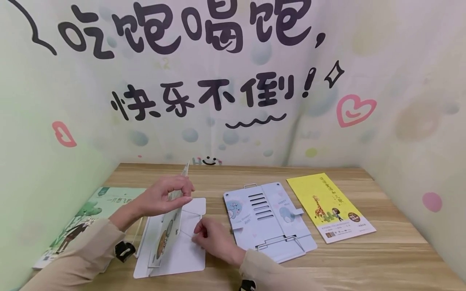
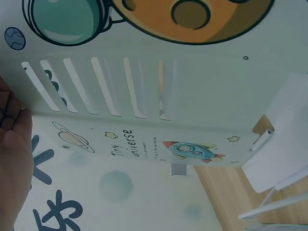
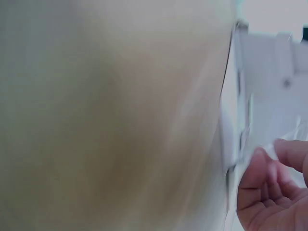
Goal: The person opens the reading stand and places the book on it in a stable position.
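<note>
A white book stand (image 1: 189,258) lies with its base on the table and its printed panel (image 2: 207,86) raised on edge. The panel shows planets, a rocket and a row of slots. My left hand (image 1: 169,196) grips the panel near its upper edge, fingers curled. Low over the base, my right hand (image 1: 214,240) has its fingers curled and its thumb and forefinger at the end of a thin wire support (image 1: 190,212). In the right wrist view, the right hand (image 3: 274,192) shows at the lower right, and the wire there is blurred.
A second, pale blue book stand (image 1: 265,220) lies flat to the right. Beyond it is a yellow book (image 1: 329,208). A green book (image 1: 91,214) lies at the left, partly under my left arm. A printed curtain (image 1: 233,141) hangs behind the wooden table (image 1: 393,254).
</note>
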The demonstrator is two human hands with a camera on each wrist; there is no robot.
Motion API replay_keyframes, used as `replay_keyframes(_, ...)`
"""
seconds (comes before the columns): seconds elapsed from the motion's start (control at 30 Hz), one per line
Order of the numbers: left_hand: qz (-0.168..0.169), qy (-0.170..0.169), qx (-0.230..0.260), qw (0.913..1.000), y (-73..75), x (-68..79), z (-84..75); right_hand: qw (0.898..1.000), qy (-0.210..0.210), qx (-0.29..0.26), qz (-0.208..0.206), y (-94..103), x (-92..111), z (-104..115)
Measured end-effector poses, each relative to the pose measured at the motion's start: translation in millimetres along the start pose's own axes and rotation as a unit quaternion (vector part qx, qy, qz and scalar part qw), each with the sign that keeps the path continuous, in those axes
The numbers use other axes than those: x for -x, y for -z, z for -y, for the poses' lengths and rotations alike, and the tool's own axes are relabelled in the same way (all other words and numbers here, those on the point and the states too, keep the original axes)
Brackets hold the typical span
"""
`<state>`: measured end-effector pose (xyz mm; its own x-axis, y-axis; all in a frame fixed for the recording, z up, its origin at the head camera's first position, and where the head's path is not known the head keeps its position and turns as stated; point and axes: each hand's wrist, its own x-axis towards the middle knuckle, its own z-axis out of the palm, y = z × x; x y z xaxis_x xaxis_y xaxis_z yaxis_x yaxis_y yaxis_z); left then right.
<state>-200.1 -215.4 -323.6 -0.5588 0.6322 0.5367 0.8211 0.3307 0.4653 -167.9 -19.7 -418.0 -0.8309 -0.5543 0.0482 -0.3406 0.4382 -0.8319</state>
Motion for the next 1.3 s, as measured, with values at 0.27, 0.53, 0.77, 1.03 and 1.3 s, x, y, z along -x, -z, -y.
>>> replay_keyframes(0.27, -0.134, 0.184, 0.072, 0.9710, 13.9, -1.5, 14.8, 0.978, 0.052, -0.203, 0.016, -29.9, 25.8, 37.7)
replay_keyframes(0.53, -0.038, 0.327, 0.015, 0.9443, 14.8, 9.2, 46.3, 0.972, 0.038, -0.232, 0.004, -39.0, 26.5, 47.1)
replay_keyframes(0.77, -0.033, 0.328, 0.041, 0.9432, 9.0, 12.5, 54.8, 0.975, 0.078, -0.208, 0.000, -37.5, 27.0, 44.2)
replay_keyframes(1.03, -0.079, 0.363, 0.002, 0.9285, 15.2, 17.0, 57.5, 0.973, 0.066, -0.215, -0.052, -19.8, 21.9, 31.7)
replay_keyframes(1.3, -0.138, 0.418, -0.015, 0.8979, 22.4, 32.2, 59.6, 0.975, 0.034, -0.188, -0.113, 16.2, 7.0, 14.3)
